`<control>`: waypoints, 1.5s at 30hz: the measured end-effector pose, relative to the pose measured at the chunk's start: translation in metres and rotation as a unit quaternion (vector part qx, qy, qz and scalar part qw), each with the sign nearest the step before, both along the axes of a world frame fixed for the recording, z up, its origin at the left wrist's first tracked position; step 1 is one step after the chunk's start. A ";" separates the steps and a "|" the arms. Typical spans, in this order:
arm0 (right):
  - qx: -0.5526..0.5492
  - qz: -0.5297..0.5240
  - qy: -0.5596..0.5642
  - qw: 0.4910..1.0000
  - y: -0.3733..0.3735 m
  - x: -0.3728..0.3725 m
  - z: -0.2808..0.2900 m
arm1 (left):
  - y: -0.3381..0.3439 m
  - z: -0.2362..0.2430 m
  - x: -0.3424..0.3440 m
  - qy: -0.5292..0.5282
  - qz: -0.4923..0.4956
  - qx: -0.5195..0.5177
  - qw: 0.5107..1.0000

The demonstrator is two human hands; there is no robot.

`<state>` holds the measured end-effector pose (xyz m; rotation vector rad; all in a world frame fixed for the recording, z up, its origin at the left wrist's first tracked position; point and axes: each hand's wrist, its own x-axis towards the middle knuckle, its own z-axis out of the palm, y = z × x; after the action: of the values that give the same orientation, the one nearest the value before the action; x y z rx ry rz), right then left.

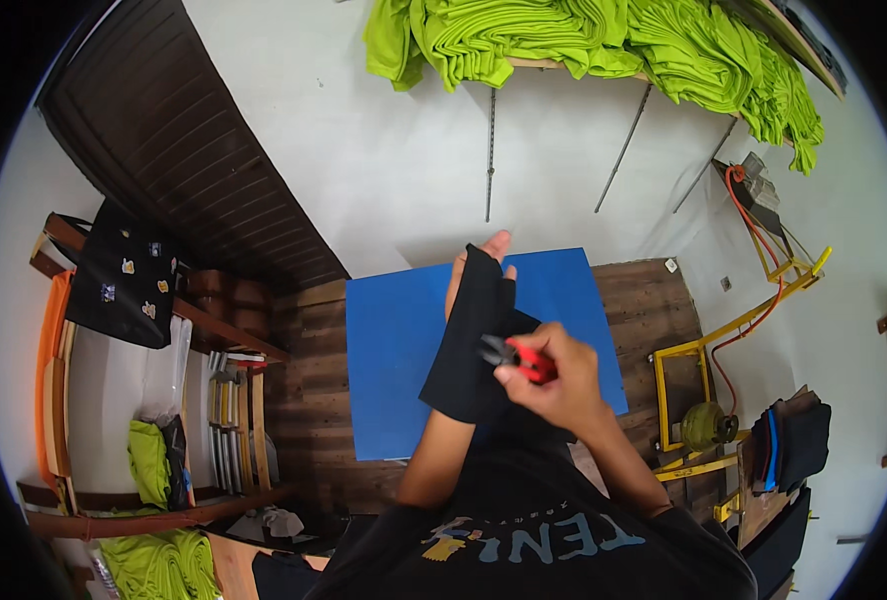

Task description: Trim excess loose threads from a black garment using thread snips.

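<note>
Worn shirt [524,575]: black, with a print across the chest, on the person [434,455] standing at the near edge of the blue bench [394,350].
Right hand [562,375]: above the bench's right part, thumb and fingers closed round the pliers [532,362].
Pliers: red grips, dark nose pointing left, over the bench and over the black cloth [474,330]; from where I stand I can't tell whether they touch it.
Black cloth: held above the middle of the bench, lying along the left wrist and palm.
Left hand [458,282]: above the bench's far half, fingers showing past the cloth; the rest is covered, so I can't tell whether it pinches or lies spread.
Floor [309,400]: wooden boards around the bench.
Yellow frame [666,400]: right of the bench, a red hose [782,270] running along it.
Black bag [124,280]: left of the bench, dotted with small badges.
Brown door [179,140]: beyond the bench, leftward.
Green garments [524,35]: heaped high beyond the bench's far edge.
</note>
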<state>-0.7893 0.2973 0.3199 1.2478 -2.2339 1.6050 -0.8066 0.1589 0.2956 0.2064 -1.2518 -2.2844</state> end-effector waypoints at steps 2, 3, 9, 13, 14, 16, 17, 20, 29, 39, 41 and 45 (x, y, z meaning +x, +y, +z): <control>-0.021 -0.025 -0.027 0.999 0.002 -0.011 0.007 | 0.019 0.030 0.028 0.055 -0.056 0.121 0.989; -0.035 -0.043 -0.035 0.998 0.001 -0.018 0.006 | 0.022 0.031 0.030 0.044 -0.058 0.124 0.990; -0.059 -0.039 -0.036 0.997 0.001 -0.030 0.014 | 0.033 0.023 0.045 0.078 -0.122 0.175 0.974; -0.059 -0.028 -0.032 0.997 0.000 -0.027 0.012 | 0.035 0.027 0.046 0.096 -0.129 0.186 0.969; -0.059 -0.027 -0.034 0.997 0.001 -0.028 0.011 | 0.036 0.026 0.046 0.094 -0.128 0.187 0.970; -0.026 -0.038 -0.047 0.998 0.003 -0.029 0.010 | 0.036 0.025 0.046 0.090 -0.116 0.172 0.974; -0.025 -0.038 -0.049 0.998 0.002 -0.029 0.009 | 0.036 0.024 0.046 0.089 -0.115 0.173 0.974; -0.068 -0.017 -0.040 0.997 0.000 -0.027 0.005 | 0.036 0.024 0.044 0.097 -0.128 0.152 0.975; -0.016 0.045 -0.048 0.998 0.008 -0.023 0.008 | 0.038 0.050 0.044 -0.036 -0.081 0.159 0.983; -0.018 0.099 -0.036 0.994 0.015 -0.027 0.010 | 0.034 0.033 0.030 -0.006 -0.026 0.097 0.995; -0.009 0.103 -0.023 0.994 0.013 -0.026 0.009 | 0.032 0.034 0.026 -0.020 -0.015 0.103 0.994; -0.014 0.063 0.071 0.995 0.006 -0.022 0.012 | 0.021 0.022 0.013 -0.034 0.052 0.053 0.997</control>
<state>-0.8111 0.3032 0.3315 1.4718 -2.0787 1.5291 -0.7933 0.1802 0.3177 0.3810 -1.1253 -2.2727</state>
